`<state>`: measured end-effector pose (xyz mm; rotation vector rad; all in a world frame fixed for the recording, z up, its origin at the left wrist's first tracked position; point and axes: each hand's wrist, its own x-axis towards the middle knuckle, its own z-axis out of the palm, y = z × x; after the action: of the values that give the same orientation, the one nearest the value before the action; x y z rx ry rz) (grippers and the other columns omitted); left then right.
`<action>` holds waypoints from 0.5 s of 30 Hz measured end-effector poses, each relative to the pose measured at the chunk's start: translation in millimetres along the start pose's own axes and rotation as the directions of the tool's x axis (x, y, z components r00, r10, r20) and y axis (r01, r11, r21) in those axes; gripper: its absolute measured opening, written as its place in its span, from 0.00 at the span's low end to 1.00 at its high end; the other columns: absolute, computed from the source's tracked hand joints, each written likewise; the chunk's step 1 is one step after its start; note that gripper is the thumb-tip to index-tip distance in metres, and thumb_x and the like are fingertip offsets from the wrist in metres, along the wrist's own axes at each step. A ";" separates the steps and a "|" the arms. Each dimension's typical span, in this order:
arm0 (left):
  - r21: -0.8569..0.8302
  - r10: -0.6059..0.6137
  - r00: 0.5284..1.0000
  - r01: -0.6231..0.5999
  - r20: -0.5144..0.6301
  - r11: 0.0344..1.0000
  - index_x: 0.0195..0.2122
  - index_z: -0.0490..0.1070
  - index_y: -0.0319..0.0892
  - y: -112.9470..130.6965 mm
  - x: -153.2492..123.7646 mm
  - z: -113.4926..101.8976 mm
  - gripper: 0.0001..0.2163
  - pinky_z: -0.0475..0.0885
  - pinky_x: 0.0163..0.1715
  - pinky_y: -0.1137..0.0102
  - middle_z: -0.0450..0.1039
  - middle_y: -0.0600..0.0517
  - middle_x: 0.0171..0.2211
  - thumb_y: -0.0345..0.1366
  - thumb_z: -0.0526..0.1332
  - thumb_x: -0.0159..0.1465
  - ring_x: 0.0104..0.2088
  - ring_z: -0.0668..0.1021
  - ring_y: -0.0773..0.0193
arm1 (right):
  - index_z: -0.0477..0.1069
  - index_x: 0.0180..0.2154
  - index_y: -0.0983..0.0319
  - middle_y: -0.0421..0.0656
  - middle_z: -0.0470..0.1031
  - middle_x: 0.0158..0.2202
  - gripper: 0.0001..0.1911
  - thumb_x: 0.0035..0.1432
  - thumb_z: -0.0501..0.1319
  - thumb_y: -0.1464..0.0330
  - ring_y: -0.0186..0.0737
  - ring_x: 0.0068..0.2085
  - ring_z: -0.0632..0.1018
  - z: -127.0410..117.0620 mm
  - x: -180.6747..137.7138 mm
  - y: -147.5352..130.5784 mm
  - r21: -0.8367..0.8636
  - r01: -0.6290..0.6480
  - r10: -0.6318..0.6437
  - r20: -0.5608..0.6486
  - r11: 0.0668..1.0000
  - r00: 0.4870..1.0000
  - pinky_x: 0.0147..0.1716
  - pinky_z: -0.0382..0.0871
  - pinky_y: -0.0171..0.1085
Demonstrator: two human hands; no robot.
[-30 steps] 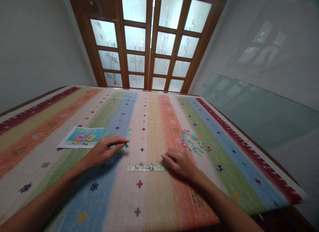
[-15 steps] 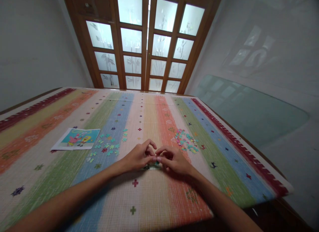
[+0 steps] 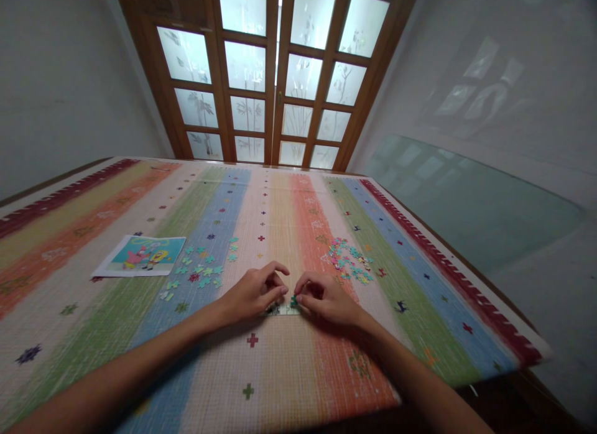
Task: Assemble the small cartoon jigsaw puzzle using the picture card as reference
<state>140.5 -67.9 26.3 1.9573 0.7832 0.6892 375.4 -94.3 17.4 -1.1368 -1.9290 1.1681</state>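
Note:
My left hand [image 3: 255,292] rests at the left end of a small joined strip of jigsaw pieces [image 3: 285,310]. Its thumb and index finger are apart, with nothing seen between them; the lower fingers are partly hidden. At the strip's right end, my right hand [image 3: 326,298] pinches a dark green puzzle piece [image 3: 293,301] between thumb and fingertips. The piece is just above or against the strip; I cannot tell whether they touch. My palms hide part of the strip.
Loose teal puzzle pieces [image 3: 205,272] lie to the left, beside a printed cartoon picture [image 3: 148,257]. A denser pile of mixed-colour pieces [image 3: 347,260] is on the right. A striped cloth [image 3: 280,365] covers the table, whose near edge is at lower right.
My hands have drawn apart from fingertips meeting. My left thumb and index have moved left and spread, leaving the green puzzle piece visible at my right fingertips.

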 end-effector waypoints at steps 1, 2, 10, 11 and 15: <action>0.073 0.025 1.000 -0.024 -0.007 0.997 0.49 0.69 0.43 0.4 -2.9 -5.2 0.10 0.72 0.37 0.66 0.80 0.50 0.32 0.39 0.59 0.69 0.33 0.81 0.60 | 0.74 0.34 0.61 0.34 0.67 0.23 0.03 0.57 0.64 0.68 0.32 0.25 0.66 -0.2 0.4 0.8 0.002 -0.014 0.014 -0.008 1.000 1.000 0.26 0.58 0.32; 0.144 0.044 0.999 -0.040 -0.021 0.989 0.48 0.70 0.42 0.1 -6.6 -11.1 0.09 0.72 0.38 0.66 0.80 0.50 0.33 0.39 0.58 0.70 0.33 0.80 0.60 | 0.74 0.34 0.61 0.35 0.67 0.23 0.02 0.56 0.64 0.70 0.32 0.25 0.67 -0.3 0.8 1.6 0.010 -0.032 0.032 -0.013 0.999 0.999 0.26 0.58 0.32; 0.438 0.090 0.996 -0.071 -0.022 0.896 0.46 0.74 0.43 -16.7 -50.1 -58.1 0.11 0.73 0.35 0.67 0.80 0.49 0.37 0.41 0.56 0.72 0.34 0.80 0.61 | 0.74 0.33 0.62 0.36 0.70 0.24 0.07 0.52 0.61 0.78 0.32 0.26 0.69 1.8 0.6 0.8 -0.066 -0.108 0.106 -0.030 0.992 0.994 0.27 0.59 0.32; 0.458 0.094 0.995 -0.075 -0.019 0.886 0.44 0.74 0.43 -18.3 -55.0 -62.2 0.10 0.73 0.35 0.67 0.79 0.49 0.36 0.41 0.56 0.72 0.33 0.80 0.61 | 0.74 0.33 0.62 0.36 0.70 0.25 0.08 0.52 0.61 0.78 0.32 0.27 0.69 2.1 0.3 -0.1 -0.101 -0.100 0.096 -0.043 0.990 0.994 0.27 0.59 0.32; 0.514 0.089 0.996 -0.084 0.016 0.853 0.41 0.75 0.43 -20.0 -69.6 -73.2 0.10 0.72 0.34 0.67 0.77 0.52 0.32 0.40 0.56 0.72 0.31 0.78 0.63 | 0.75 0.33 0.62 0.37 0.71 0.27 0.10 0.52 0.61 0.80 0.33 0.29 0.70 2.7 -0.8 -2.8 -0.224 -0.059 0.045 -0.069 0.973 0.997 0.30 0.61 0.33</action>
<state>37.8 -73.2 30.6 2.4894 0.9618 0.5765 372.5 -96.7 18.8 -1.3338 -2.0317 0.9440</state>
